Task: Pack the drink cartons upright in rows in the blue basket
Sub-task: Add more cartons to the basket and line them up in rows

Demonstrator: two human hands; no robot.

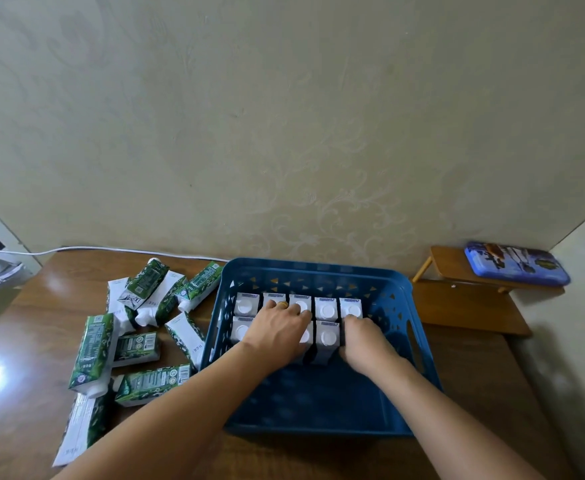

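Left hand point(279, 329): flat, fingers straight, pressing upright white-capped cartons point(327, 310) at far end of blue basket point(419, 344). Right hand point(364, 337): curled round rightmost near-row carton. Loose green cartons point(93, 351): lying left.

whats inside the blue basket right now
Upright drink cartons in two rows at the far end of the blue basket. The left hand and right hand cover some, so no exact count.

Both your bare forearms reach in from six o'clock toward twelve. Your left hand point(280, 327) lies palm down with fingers spread forward, a gold ring on one. Your right hand point(362, 336) sits at its three o'clock, fingers curled downward.
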